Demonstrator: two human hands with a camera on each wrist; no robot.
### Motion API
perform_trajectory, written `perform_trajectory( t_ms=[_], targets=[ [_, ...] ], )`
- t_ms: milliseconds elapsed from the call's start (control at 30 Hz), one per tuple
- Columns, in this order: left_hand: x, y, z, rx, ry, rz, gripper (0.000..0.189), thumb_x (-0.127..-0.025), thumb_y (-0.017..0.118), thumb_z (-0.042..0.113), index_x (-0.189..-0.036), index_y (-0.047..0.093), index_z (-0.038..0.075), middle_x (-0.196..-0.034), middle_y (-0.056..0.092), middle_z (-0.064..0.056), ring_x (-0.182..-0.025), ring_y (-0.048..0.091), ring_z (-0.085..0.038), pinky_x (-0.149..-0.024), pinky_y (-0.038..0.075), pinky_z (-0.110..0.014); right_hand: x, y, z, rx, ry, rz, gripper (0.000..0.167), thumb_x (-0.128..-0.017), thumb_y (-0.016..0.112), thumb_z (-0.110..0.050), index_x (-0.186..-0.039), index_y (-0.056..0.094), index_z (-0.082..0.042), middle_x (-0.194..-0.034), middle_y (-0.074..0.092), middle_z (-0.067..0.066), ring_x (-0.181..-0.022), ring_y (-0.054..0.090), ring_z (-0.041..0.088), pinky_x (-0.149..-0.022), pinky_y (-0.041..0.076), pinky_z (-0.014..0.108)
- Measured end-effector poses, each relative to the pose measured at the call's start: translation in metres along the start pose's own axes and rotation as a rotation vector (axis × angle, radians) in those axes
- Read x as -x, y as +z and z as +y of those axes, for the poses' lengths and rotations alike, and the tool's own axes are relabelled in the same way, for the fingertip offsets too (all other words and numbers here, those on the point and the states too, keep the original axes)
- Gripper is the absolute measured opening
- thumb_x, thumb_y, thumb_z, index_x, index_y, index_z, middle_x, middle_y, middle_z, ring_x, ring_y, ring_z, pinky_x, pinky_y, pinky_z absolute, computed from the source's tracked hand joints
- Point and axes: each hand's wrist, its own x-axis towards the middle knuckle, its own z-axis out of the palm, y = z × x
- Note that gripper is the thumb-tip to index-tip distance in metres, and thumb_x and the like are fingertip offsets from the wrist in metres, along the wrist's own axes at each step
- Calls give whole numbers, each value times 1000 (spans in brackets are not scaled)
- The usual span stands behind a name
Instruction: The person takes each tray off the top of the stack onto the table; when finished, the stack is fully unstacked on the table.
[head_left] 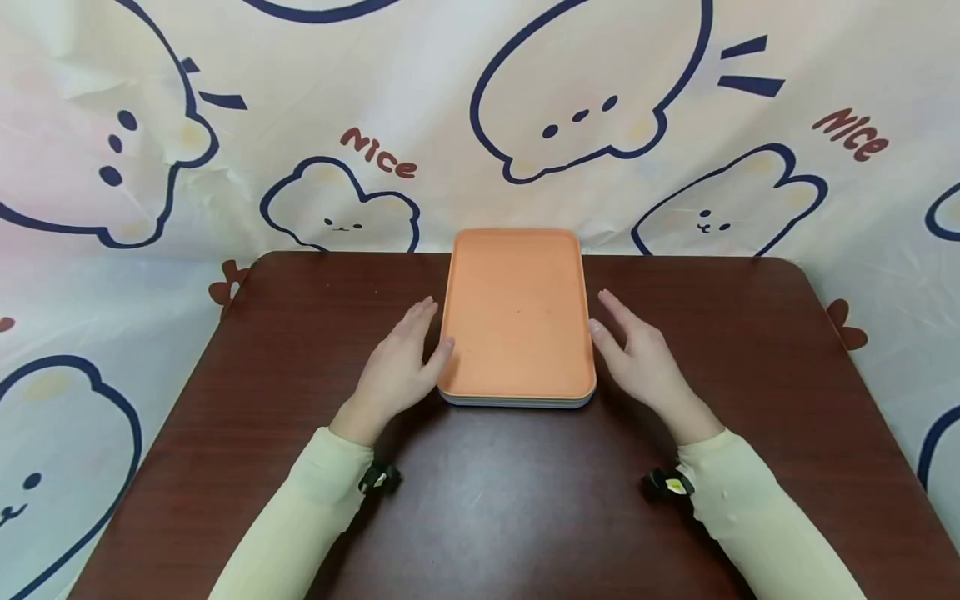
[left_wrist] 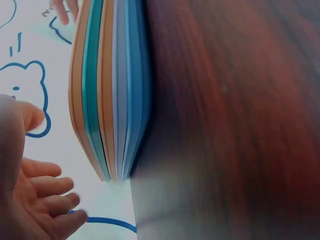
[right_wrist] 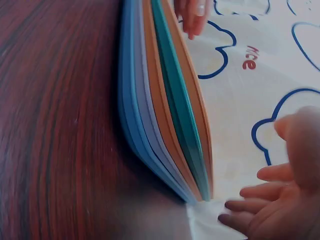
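A stack of rectangular trays with rounded corners lies near the far edge of the table, an orange tray (head_left: 517, 317) on top. From the side, the left wrist view shows its layers: orange, a green tray (left_wrist: 92, 75), orange again, a lilac tray (left_wrist: 120, 90) and blue at the bottom (left_wrist: 137, 90). My left hand (head_left: 401, 362) is beside the stack's left side, fingers extended, thumb tip at the rim. On the other side my right hand (head_left: 641, 354) has its fingers spread, thumb tip close to the right rim. Neither hand grips anything.
The dark brown wooden table (head_left: 487, 500) has rounded far corners. Behind it and at its sides hangs a pale cloth (head_left: 450, 92) printed with cartoon outlines and the word Nice. A dark strapped device (head_left: 380, 477) sits at the left wrist, another (head_left: 666, 485) at the right.
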Motion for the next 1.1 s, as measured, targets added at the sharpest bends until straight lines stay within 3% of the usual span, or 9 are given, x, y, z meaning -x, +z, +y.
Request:
perform_trajectory(
  t_ms=[100,167,233,400,567,667,767,933,1100],
  targets=[
    [-3,1,0,92,-42,71,57,-108,58,33,-153,56,-2,-144,69,-24,-123,72,-40,-107,58,-58,-6,2,5,-133,59,66,54,-114,53,-35,-159,53,-4,-161,57,16,-150,55,35,-121,46,58],
    [-5,2,-1,153,-82,110,48,-108,59,28,-145,64,-2,-129,76,-23,-100,77,-39,-93,62,-56,-11,4,9,-227,101,101,48,-114,54,-31,-152,60,-3,-153,65,16,-142,62,34,-118,51,52],
    [-8,3,-2,219,-138,127,43,-107,59,26,-139,69,-1,-120,79,-21,-94,77,-36,-88,62,-55,-15,6,12,-333,133,128,43,-114,55,-25,-147,64,1,-146,69,18,-136,67,33,-113,56,42],
    [-19,6,-3,372,-260,116,39,-106,61,25,-132,71,-2,-123,78,-21,-112,75,-35,-95,62,-53,-23,11,21,-538,220,140,40,-112,57,-16,-144,62,9,-145,67,25,-126,72,27,-102,59,24],
    [-26,14,-2,446,-300,83,41,-105,65,24,-137,68,-2,-132,74,-23,-119,75,-37,-100,63,-51,-27,18,26,-583,287,115,42,-111,59,-14,-148,60,7,-152,61,24,-110,72,2,-97,58,15],
    [-27,20,0,463,-301,80,43,-103,67,22,-138,66,-3,-134,72,-24,-121,74,-38,-103,62,-51,-29,23,27,-576,314,124,44,-110,62,-17,-148,61,4,-152,62,23,-105,70,-5,-92,56,10],
    [-29,23,1,460,-305,88,42,-102,68,20,-137,68,-3,-131,74,-23,-119,75,-37,-102,62,-50,-30,28,28,-553,343,136,44,-109,64,-20,-149,63,-1,-152,63,20,-116,67,3,-91,54,10],
    [-30,26,-2,419,-315,137,33,-99,69,16,-127,75,-1,-122,79,-21,-111,77,-33,-96,63,-48,-32,36,28,-547,372,146,43,-111,61,-22,-149,64,-3,-153,63,17,-140,59,21,-103,54,17],
    [-28,27,-3,382,-309,195,30,-96,68,14,-119,80,2,-112,82,-17,-100,77,-31,-88,62,-46,-32,40,27,-535,375,158,42,-112,59,-22,-148,65,-3,-152,64,18,-144,56,24,-113,52,29]
  ],
)
